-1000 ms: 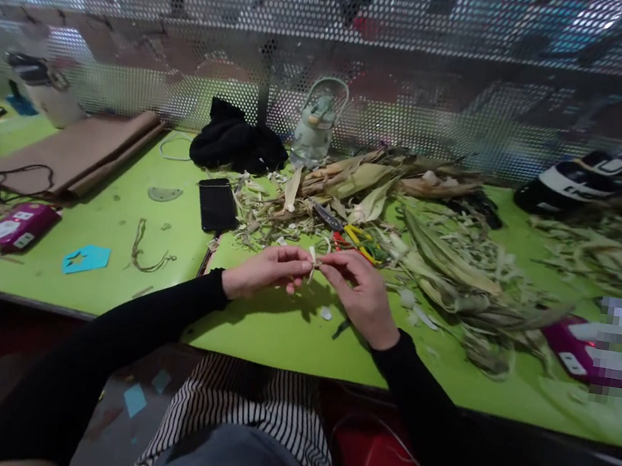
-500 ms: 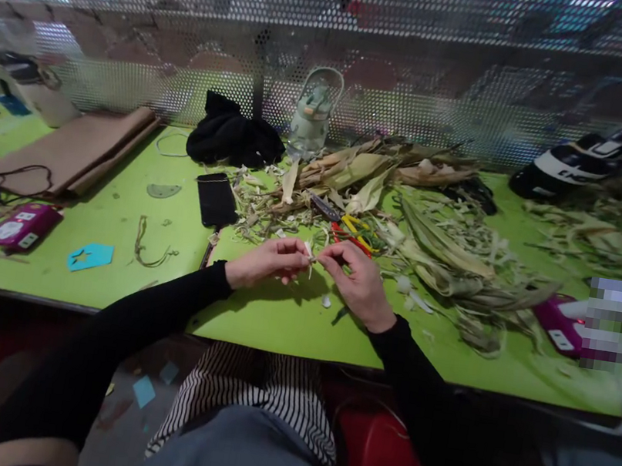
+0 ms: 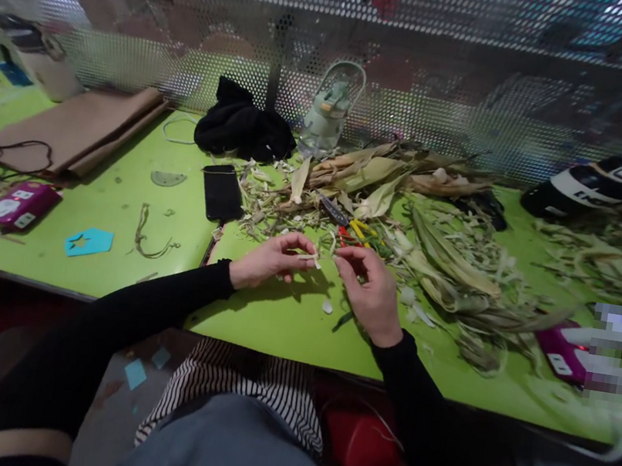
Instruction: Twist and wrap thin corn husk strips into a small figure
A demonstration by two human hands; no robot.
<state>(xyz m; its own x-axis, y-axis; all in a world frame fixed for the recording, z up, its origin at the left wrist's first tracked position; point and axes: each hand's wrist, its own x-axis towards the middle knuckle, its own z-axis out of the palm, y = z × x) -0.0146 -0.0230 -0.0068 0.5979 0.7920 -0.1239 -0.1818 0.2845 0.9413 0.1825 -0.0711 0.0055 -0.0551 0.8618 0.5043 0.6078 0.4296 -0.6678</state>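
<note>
Over the near edge of the green table, my left hand (image 3: 271, 262) pinches a small pale strip of corn husk (image 3: 316, 260) between thumb and fingers. Close on its right, my right hand (image 3: 372, 295) is closed in a pinch too; whatever is at its fingertips is too small to make out. A narrow gap separates the two hands. Just beyond them lie cutting tools with red and yellow handles (image 3: 359, 231), partly buried in husk scraps (image 3: 268, 207). Larger dried corn husks (image 3: 366, 175) are heaped behind, and long greenish husks (image 3: 447, 257) spread to the right.
A black phone (image 3: 222, 192) lies left of the scraps. Behind stand a black cloth bundle (image 3: 245, 126) and a pale green bottle (image 3: 328, 119). A brown folded sheet (image 3: 86, 129), a purple box (image 3: 20, 205) and a blue tag (image 3: 88, 243) are leftward; a black bottle (image 3: 580, 188) leans right.
My hands, which met at the husk piece, are now slightly apart. The right hand has moved right, and the husk strip stays in my left fingers. The view has shifted a little.
</note>
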